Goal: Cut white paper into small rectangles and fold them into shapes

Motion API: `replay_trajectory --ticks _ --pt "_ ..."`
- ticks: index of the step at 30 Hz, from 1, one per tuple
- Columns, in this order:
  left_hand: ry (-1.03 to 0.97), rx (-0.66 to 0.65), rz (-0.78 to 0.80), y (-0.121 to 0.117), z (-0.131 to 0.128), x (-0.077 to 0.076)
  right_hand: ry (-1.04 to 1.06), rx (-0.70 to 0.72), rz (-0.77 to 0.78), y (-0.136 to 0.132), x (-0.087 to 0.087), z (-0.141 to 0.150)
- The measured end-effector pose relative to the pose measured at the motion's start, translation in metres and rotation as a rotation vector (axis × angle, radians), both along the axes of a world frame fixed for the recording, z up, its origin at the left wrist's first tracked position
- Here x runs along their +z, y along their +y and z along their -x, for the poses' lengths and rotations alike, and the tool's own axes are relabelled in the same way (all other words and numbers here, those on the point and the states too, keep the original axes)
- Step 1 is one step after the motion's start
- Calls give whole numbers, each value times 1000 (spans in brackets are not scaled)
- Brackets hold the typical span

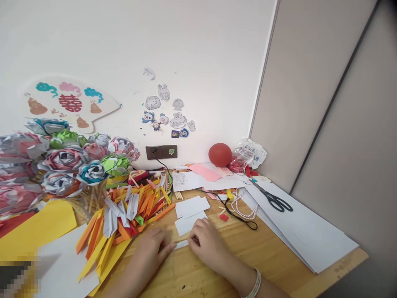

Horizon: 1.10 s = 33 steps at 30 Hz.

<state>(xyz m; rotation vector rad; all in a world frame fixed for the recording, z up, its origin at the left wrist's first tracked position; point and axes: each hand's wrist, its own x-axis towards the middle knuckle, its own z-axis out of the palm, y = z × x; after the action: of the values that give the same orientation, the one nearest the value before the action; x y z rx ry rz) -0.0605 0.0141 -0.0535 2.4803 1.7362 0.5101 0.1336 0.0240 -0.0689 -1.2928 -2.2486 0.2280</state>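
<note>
A narrow folded strip of white paper (181, 244) lies on the wooden table between my two hands. At its left end is my left hand (152, 247), its thumb stretched along to the strip and pressing it. My right hand (205, 243) has its fingers curled and pinches the right end, partly hiding it. Just beyond the hands lie two white paper pieces (191, 207), overlapping, the nearer one close to my right knuckles. A beaded bracelet (256, 283) circles my right wrist.
On the left are a pile of folded orange, yellow and white paper strips (124, 215) and paper flowers (65, 161). Black scissors (276, 200) rest on white sheets (305, 223) at right. A red balloon (220, 155), pearl string (242, 211) and black cord (245, 221) lie farther back.
</note>
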Motion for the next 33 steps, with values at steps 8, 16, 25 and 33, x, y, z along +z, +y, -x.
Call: replay_trajectory --ticks 8,16,25,33 --pt "91 83 -9 4 -4 3 -1 -131 77 4 -3 4" --pt "-4 -27 46 1 -11 -4 97 -69 134 3 -1 -1" --pt "-91 -62 25 -4 -11 -6 71 38 137 -1 -1 -3" --pt "-137 -39 71 -6 -13 -6 104 43 155 -5 4 -3"
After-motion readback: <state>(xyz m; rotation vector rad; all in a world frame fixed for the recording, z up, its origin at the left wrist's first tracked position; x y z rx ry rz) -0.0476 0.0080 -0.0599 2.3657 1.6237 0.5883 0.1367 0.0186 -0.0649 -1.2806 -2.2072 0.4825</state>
